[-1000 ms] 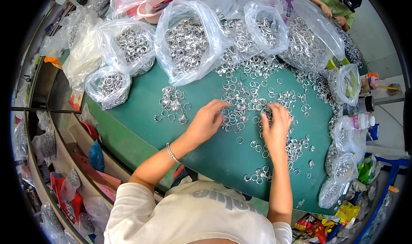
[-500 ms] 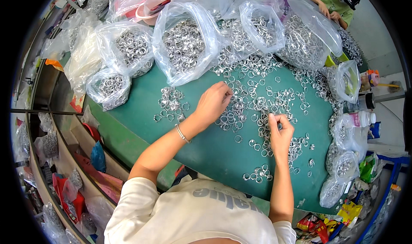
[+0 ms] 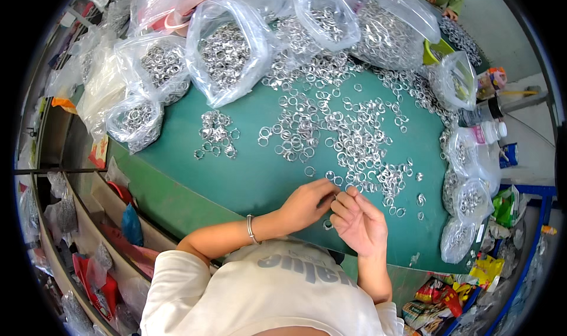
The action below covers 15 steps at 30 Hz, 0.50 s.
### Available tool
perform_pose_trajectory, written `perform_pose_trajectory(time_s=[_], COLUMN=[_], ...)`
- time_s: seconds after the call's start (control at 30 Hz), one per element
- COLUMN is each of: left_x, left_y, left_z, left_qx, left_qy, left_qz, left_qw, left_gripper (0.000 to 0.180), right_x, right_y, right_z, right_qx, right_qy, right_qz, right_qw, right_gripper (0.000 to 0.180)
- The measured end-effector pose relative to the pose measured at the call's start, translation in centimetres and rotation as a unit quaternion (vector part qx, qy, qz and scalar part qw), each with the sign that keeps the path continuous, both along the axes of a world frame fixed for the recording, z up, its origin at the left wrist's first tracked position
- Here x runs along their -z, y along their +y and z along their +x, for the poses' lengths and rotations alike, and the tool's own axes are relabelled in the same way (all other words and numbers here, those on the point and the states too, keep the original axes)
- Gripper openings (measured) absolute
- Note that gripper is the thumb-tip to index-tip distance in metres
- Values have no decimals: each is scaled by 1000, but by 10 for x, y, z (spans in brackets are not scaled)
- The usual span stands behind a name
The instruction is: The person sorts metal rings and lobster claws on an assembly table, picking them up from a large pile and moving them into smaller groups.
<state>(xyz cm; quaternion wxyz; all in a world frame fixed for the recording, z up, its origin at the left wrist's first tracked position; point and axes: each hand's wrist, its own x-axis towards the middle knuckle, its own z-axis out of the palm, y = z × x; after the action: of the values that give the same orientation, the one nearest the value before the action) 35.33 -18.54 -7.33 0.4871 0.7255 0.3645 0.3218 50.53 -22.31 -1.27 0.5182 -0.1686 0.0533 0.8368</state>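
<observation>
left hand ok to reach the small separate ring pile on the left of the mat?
Probably yes. The left hand is at the near edge of the mat, and the small ring pile lies further out to its left, with only bare green mat between them. The bags sit beyond the pile, not in the path.

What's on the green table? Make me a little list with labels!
Table: green mat covered with loose silver metal rings
Small pile: separate cluster of rings on the left
Bags: clear plastic bags full of rings along the far edge and right side
Left hand: left hand near the table's front edge, fingers curled, bracelet on the wrist
Right hand: right hand beside it, fingertips meeting the left hand's
Between hands: one ring on the mat just below them
Grip: whether either hand holds a ring is hidden
</observation>
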Motion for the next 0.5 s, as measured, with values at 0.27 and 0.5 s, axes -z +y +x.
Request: perform_pose_trajectory(time_s=[0.27, 0.5], left_x=[-29, -97], left_y=[-14, -19], left_z=[15, 18], left_qx=[42, 149], left_qy=[-81, -277], left_qz=[-71, -232], left_qw=[993, 920], left_gripper=[23, 25], right_x=[-17, -38], right_y=[-42, -64], right_z=[10, 13], right_qx=[47, 49], right_qy=[22, 44], right_qz=[-35, -29], right_qw=[998, 997], right_gripper=[14, 12])
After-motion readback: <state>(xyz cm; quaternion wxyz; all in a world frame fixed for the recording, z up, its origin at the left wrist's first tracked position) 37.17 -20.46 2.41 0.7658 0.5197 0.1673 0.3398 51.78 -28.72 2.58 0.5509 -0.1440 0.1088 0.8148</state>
